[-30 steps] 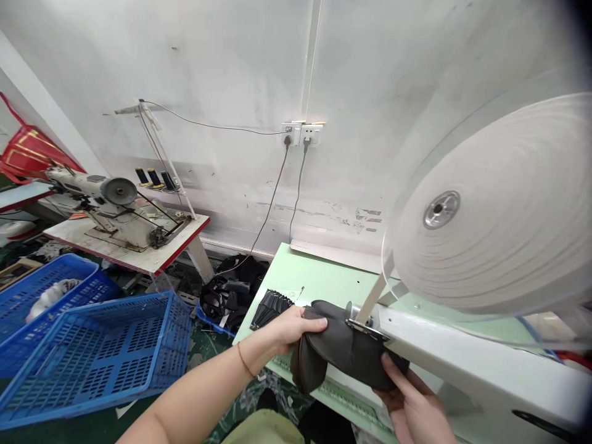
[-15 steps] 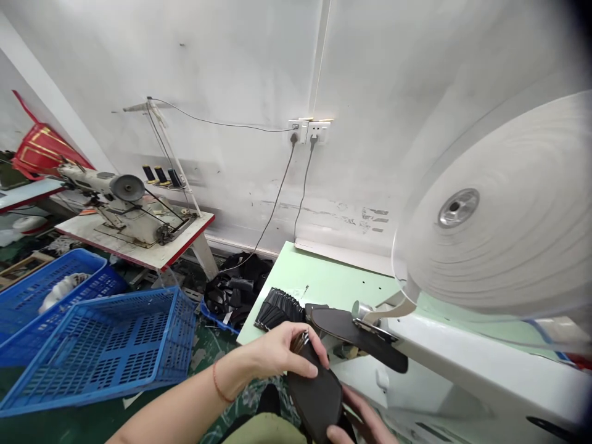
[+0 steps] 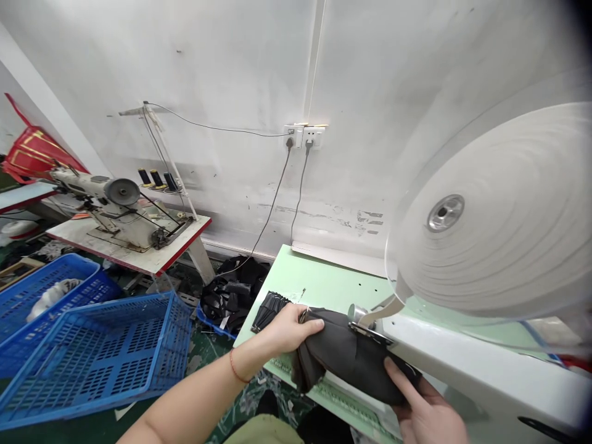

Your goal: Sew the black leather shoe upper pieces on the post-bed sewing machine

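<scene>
My left hand (image 3: pixel 284 332) grips the left end of a dark grey fabric piece (image 3: pixel 345 361) that lies over the arm of a white sewing machine (image 3: pixel 472 364). My right hand (image 3: pixel 425 410) holds the same piece from below at its right end, fingers pressed against it. A strip of white tape (image 3: pixel 386 308) runs from the big white tape reel (image 3: pixel 499 216) down to the metal guide (image 3: pixel 365 330) on top of the fabric. A stack of black pieces (image 3: pixel 269 308) lies on the pale green table (image 3: pixel 319 280) just beyond my left hand.
Blue plastic crates (image 3: pixel 92 357) stand on the floor at left. Behind them a second sewing machine (image 3: pixel 115 206) sits on a white table with thread spools (image 3: pixel 155 179). Black scraps (image 3: pixel 231 290) lie heaped on the floor by the wall. Two cables hang from wall sockets (image 3: pixel 303 135).
The fabric piece, held low near my lap half a second ago, is back up over the machine arm under the tape guide. Both hands rose with it.
</scene>
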{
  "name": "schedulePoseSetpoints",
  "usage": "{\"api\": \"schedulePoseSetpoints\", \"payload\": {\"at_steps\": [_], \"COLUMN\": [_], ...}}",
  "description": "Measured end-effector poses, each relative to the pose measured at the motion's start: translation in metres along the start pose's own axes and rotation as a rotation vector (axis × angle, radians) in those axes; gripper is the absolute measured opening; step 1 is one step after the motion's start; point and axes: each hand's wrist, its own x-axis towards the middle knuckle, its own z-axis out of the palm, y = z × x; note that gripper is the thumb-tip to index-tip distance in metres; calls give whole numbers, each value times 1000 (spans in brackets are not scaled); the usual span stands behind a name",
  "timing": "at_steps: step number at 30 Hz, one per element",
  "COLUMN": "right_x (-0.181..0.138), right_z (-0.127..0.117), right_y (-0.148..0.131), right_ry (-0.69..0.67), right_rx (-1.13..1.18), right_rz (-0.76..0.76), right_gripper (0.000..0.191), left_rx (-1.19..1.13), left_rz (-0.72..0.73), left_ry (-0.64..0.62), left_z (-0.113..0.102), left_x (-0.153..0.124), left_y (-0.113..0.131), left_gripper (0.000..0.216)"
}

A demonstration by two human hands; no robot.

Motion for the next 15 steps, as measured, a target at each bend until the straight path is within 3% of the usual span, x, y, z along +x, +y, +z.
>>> {"api": "schedulePoseSetpoints", "payload": {"at_steps": [4,10,13,15], "right_x": [10,29,26,15], "right_z": [8,17,19,16], "right_y": [7,1,9,30], "right_ry": [-30,55,64,-17], "right_rx": [103,181,188,153], "right_rz": [21,-45,-51,-40], "right_gripper": [53,52,53,50], "left_rx": [-313,-453,-467,-519], "left_rz": [-133,-214,-220,-208], "left_ry": [-70,-66,-59,-139], "left_z": [0,-1,-1,-2], "left_x": [16,32,21,4], "left_y": [-10,-14,-15,-18], "left_gripper": [43,54,51,47]}}
